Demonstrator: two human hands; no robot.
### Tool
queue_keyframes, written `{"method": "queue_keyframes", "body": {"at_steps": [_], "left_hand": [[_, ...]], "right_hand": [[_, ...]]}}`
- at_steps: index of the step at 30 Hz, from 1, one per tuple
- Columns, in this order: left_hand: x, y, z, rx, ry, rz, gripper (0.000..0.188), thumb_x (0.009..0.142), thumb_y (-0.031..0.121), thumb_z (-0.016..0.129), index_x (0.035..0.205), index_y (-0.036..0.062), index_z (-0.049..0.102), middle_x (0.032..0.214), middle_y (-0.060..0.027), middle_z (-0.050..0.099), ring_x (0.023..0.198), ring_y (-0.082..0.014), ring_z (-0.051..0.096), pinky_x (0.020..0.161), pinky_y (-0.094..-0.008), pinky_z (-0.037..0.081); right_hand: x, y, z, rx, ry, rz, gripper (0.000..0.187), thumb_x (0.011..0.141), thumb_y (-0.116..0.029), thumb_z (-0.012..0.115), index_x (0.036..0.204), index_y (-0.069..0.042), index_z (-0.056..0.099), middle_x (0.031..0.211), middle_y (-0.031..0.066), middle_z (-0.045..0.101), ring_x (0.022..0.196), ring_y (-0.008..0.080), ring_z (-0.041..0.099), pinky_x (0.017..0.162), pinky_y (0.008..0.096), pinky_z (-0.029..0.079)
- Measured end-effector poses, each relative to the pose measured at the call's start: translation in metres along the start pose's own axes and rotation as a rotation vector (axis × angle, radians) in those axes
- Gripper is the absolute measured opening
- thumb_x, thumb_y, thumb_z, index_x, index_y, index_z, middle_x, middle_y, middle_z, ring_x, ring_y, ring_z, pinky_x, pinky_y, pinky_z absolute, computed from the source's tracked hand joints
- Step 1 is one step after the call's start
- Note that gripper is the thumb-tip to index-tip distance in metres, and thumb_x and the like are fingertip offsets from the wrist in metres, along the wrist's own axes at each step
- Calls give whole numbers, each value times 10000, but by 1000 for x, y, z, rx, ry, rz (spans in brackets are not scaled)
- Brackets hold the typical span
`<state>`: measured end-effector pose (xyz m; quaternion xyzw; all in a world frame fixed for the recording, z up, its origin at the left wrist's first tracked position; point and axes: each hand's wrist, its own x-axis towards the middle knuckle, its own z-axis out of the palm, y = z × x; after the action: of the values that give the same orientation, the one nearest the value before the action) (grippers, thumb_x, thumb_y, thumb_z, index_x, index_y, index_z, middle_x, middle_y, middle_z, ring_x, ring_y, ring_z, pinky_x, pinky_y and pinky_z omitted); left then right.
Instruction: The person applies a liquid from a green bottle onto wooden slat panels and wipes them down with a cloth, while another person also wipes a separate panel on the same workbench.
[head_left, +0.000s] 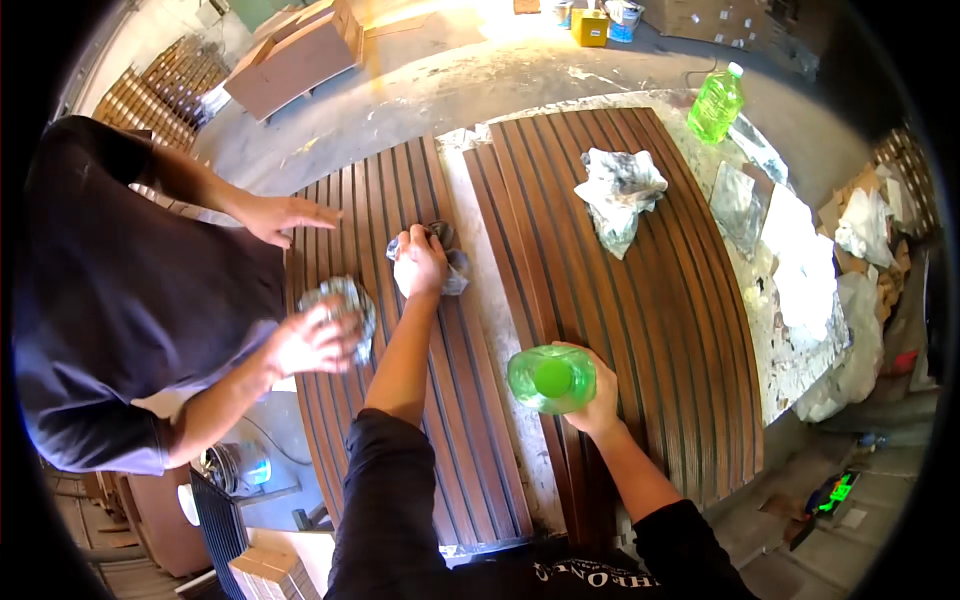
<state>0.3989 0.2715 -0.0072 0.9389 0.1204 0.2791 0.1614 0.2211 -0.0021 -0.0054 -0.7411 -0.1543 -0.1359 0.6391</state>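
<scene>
My left hand [420, 262] is closed on a crumpled grey rag [452, 268], pressed against a brown slatted wood panel [465, 420] on the left. My right hand [597, 405] grips a clear plastic bottle [525, 378] with a green cap, which I see from above over the gap between the panels. Under and beside that hand lies a second slatted panel [660, 340], overlapping another panel along its left edge. A white rag with dark stains [622, 190] rests crumpled on its far part.
At the left, a co-worker's hand [318, 335] holds another rag [352, 300] over the left panel; their other hand [285, 217] is spread above it. A green liquid bottle [716, 103] stands at the far right of the stained table [765, 350]. A bucket [238, 467] is below left.
</scene>
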Motion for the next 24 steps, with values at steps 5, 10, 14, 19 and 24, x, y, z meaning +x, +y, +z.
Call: {"method": "queue_keyframes", "body": {"at_steps": [5,10,14,19,24], "left_hand": [[-168,15,-50,-151,-235,206,85,862,151,598,935,111,585,900,-160,593,643,-370,628,532,-471,523],[-292,36,-162,-271,-393,283,115,791,108,680,894,142,641,809,-122,584,623,-287,620,558,-424,530],[-179,18,-75,-145,-278,190,96,852,144,630,940,115,603,838,-145,596,672,-341,640,543,-447,544],[-79,7,-29,-68,-42,126,118,881,195,604,925,92,568,900,-166,601,695,-372,640,605,-461,546],[-291,32,-145,-184,-465,215,134,836,149,644,961,111,617,883,-147,589,673,-313,642,581,-430,538]], "right_hand": [[3,-9,-25,-129,11,92,628,644,-201,882,1188,-38,615,1106,145,681,987,275,688,840,344,547],[0,-15,-21,-213,51,88,626,628,-170,871,1189,-62,615,1114,124,682,988,285,683,844,342,544],[-3,-8,-19,-119,22,107,600,668,-233,863,1183,-58,611,1100,125,684,980,281,685,845,352,539],[-5,-5,-12,-228,-7,28,651,683,-428,847,1153,-49,602,1018,144,676,920,301,682,792,376,534],[-6,4,-29,-146,53,25,635,744,-440,783,1196,-38,588,1062,174,667,980,339,668,838,392,524]]}}
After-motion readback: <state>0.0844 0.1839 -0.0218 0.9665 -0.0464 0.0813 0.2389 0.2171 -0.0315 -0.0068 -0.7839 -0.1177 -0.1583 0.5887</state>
